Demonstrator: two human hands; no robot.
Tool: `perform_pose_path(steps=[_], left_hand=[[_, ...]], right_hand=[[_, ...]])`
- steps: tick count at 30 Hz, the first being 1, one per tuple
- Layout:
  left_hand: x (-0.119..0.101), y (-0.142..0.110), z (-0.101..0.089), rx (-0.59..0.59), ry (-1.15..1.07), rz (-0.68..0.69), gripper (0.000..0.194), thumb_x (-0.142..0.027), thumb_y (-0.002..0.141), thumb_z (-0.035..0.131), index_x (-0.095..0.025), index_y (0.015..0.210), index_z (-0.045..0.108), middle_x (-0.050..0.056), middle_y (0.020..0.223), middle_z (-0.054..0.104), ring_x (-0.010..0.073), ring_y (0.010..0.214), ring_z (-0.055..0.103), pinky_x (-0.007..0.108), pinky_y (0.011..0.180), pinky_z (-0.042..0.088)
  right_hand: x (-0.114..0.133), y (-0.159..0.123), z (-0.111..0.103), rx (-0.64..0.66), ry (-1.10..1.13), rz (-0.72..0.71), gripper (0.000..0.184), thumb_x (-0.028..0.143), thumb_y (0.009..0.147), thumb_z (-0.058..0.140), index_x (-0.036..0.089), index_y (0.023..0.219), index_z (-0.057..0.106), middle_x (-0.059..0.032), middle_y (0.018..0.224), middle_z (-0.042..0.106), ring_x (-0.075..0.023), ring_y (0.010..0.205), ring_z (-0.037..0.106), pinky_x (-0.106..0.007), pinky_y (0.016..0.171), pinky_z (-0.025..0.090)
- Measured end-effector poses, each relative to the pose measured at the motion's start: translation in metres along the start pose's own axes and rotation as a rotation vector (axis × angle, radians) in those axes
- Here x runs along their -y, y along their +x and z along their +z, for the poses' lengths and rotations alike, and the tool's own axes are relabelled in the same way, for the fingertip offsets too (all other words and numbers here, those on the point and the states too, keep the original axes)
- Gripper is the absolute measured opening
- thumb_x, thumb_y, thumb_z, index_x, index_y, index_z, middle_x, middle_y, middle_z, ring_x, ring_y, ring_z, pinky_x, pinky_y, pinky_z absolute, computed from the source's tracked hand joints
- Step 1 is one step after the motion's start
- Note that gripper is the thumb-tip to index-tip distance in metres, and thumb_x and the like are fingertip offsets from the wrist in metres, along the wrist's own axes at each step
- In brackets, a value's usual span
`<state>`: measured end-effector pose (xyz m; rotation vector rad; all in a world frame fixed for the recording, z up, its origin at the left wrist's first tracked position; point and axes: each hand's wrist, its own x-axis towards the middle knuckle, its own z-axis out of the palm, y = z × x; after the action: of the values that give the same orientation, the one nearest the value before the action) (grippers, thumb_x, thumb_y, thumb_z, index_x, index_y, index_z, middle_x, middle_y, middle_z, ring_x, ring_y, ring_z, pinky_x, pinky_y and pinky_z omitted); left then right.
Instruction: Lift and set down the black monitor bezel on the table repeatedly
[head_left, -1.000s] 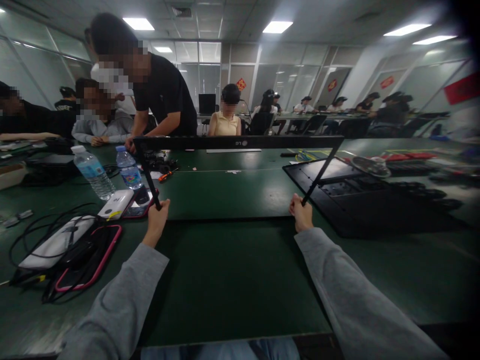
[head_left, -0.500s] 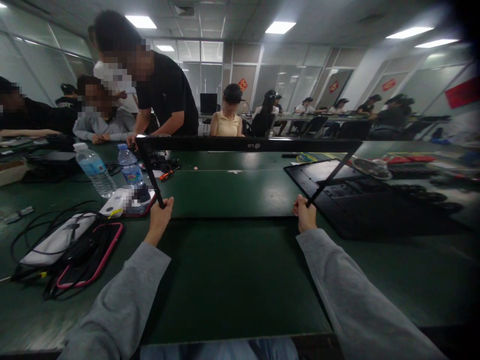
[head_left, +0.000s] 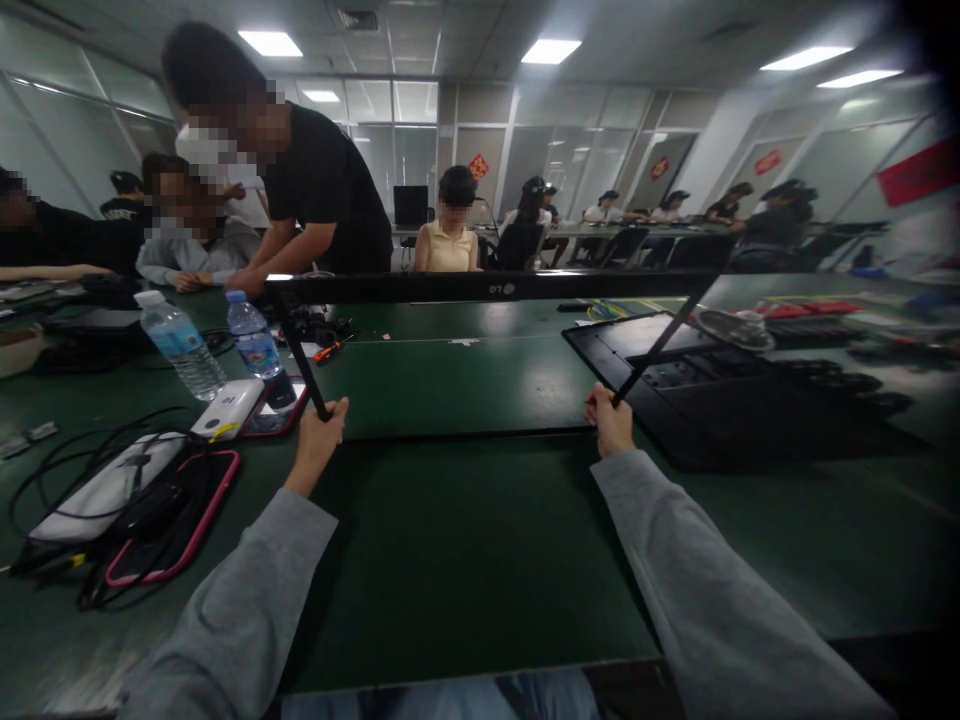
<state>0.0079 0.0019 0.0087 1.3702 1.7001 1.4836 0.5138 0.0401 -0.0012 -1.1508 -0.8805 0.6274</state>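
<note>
A thin black monitor bezel frame (head_left: 487, 287) stands tilted above the green table (head_left: 465, 540), its logo bar at the far side. My left hand (head_left: 319, 440) is closed on the near end of the frame's left side bar. On the right, the other side bar's near end sits in the closed fingers of my right hand (head_left: 609, 420). Both forearms in grey sleeves reach out over the table.
A black monitor back panel (head_left: 720, 400) lies at the right. Two water bottles (head_left: 180, 345), a white power bank (head_left: 225, 410), phones and tangled cables (head_left: 127, 500) sit at the left. A person in black (head_left: 322, 200) leans over the far side; others sit behind.
The frame's far right corner has swung a little further right and the frame has tipped slightly; both hands keep their grip in nearly the same place.
</note>
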Motion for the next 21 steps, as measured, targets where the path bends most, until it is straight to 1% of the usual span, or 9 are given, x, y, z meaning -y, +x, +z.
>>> perform_pose_path(steps=[4, 6, 9, 13, 17, 21], left_hand=[[-0.003, -0.006, 0.007, 0.097, 0.029, 0.018, 0.046, -0.056, 0.083, 0.061, -0.021, 0.057, 0.05, -0.003, 0.046, 0.046, 0.0097, 0.04, 0.045, 0.022, 0.044, 0.036], [-0.003, -0.007, 0.008, 0.109, 0.051, 0.016, 0.046, -0.057, 0.084, 0.059, -0.021, 0.057, 0.05, -0.003, 0.046, 0.046, 0.0095, 0.041, 0.045, 0.022, 0.045, 0.036], [-0.002, -0.004, 0.004, 0.058, 0.09, 0.013, 0.045, -0.057, 0.085, 0.058, -0.021, 0.058, 0.05, -0.004, 0.045, 0.046, 0.0099, 0.041, 0.046, 0.022, 0.045, 0.037], [0.0, 0.001, -0.004, -0.031, 0.07, 0.008, 0.044, -0.056, 0.085, 0.056, -0.022, 0.059, 0.048, -0.004, 0.046, 0.045, 0.0102, 0.041, 0.046, 0.023, 0.045, 0.036], [0.003, 0.003, -0.007, -0.046, 0.09, -0.019, 0.042, -0.054, 0.085, 0.056, -0.021, 0.059, 0.05, -0.004, 0.046, 0.045, 0.0102, 0.043, 0.046, 0.022, 0.046, 0.036], [0.006, 0.004, -0.005, -0.043, 0.13, -0.022, 0.044, -0.055, 0.086, 0.055, -0.021, 0.058, 0.05, -0.004, 0.047, 0.047, 0.0104, 0.043, 0.047, 0.023, 0.047, 0.038]], right_hand=[[-0.002, 0.006, -0.008, -0.065, -0.015, -0.006, 0.049, 0.063, 0.074, 0.072, 0.02, 0.063, 0.051, 0.0085, 0.045, 0.034, -0.0047, 0.041, 0.031, -0.021, 0.04, 0.025], [-0.003, 0.005, -0.008, -0.086, -0.029, 0.006, 0.049, 0.062, 0.075, 0.071, 0.02, 0.063, 0.05, 0.0081, 0.045, 0.034, -0.0048, 0.041, 0.031, -0.021, 0.04, 0.025], [-0.003, 0.001, -0.004, -0.065, -0.036, 0.014, 0.049, 0.063, 0.075, 0.072, 0.021, 0.063, 0.049, 0.0076, 0.046, 0.035, -0.005, 0.041, 0.032, -0.021, 0.04, 0.026], [-0.001, -0.007, 0.003, 0.03, -0.039, 0.028, 0.05, 0.065, 0.075, 0.071, 0.022, 0.065, 0.049, 0.0075, 0.047, 0.035, -0.0056, 0.042, 0.034, -0.021, 0.04, 0.027], [0.001, -0.012, 0.007, 0.09, -0.06, 0.057, 0.048, 0.063, 0.076, 0.072, 0.021, 0.066, 0.051, 0.0075, 0.047, 0.034, -0.0059, 0.043, 0.033, -0.021, 0.04, 0.027], [0.001, -0.011, 0.007, 0.069, -0.047, 0.061, 0.047, 0.062, 0.075, 0.072, 0.02, 0.066, 0.052, 0.0074, 0.048, 0.034, -0.0051, 0.044, 0.032, -0.021, 0.041, 0.027]])
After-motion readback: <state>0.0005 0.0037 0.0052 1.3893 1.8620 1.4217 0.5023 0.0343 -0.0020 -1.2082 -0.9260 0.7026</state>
